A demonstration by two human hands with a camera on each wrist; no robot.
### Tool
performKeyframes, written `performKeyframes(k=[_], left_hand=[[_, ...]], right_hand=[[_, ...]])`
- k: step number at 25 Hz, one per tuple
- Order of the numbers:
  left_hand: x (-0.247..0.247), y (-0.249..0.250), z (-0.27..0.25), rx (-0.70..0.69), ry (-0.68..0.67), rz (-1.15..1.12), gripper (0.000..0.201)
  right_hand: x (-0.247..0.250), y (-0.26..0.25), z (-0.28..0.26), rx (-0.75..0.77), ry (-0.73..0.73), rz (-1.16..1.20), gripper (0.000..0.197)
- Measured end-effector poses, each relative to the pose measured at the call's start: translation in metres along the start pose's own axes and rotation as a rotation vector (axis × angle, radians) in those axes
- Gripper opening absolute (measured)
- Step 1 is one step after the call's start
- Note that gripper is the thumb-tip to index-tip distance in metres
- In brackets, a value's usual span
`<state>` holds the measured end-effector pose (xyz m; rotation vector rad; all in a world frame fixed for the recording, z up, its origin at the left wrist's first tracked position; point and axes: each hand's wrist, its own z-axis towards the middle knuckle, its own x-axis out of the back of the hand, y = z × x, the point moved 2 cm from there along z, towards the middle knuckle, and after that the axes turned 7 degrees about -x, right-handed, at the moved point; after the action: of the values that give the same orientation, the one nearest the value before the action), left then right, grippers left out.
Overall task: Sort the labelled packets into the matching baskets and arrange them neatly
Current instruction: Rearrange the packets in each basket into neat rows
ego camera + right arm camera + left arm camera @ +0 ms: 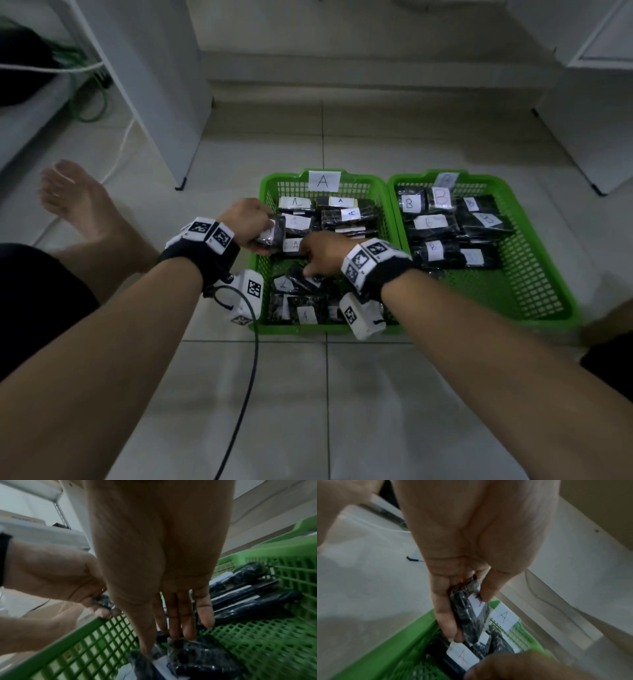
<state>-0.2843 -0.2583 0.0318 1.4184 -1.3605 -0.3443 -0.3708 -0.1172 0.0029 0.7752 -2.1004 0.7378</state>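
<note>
Gripping a black packet [471,616] on edge over basket A [263,260], L hand [248,222] fingers curled round it, R hand [323,253] fingers straight, touching loose packets [193,654] inside.

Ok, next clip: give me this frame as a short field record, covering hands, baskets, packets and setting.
setting: tiled floor, person seated
basket A: green, paper tag A, holds black packets labelled A
basket B: green, beside A on its right, holds packets labelled B
left hand: grips held packet, labelled A, on edge over basket A
right hand: fingers extended down onto loose packets in basket A's near half
arrangement: far packets in rows, near ones jumbled
</note>
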Motion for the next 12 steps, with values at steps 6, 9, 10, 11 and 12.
performKeyframes(k=[6,9,10,11,12], left_hand=[[0.008,-0.013,0.003,0.077,0.029,-0.347,0.021],[0.009,-0.010,0.002,0.086,0.020,-0.373,0.021],[0.009,-0.010,0.003,0.102,0.023,-0.378,0.022],[0.010,-0.010,0.004,0.130,0.031,-0.390,0.023],[0.011,-0.010,0.003,0.163,0.047,-0.407,0.024]], right_hand=[[0.000,-0.012,0.019,-0.040,-0.182,-0.122,0.040],[0.007,-0.012,0.017,-0.009,-0.162,0.022,0.047],[0.011,-0.008,0.014,-0.007,-0.140,0.091,0.045],[0.017,-0.003,0.011,-0.012,-0.117,0.160,0.040],[0.023,0.004,0.007,-0.020,-0.091,0.224,0.034]])
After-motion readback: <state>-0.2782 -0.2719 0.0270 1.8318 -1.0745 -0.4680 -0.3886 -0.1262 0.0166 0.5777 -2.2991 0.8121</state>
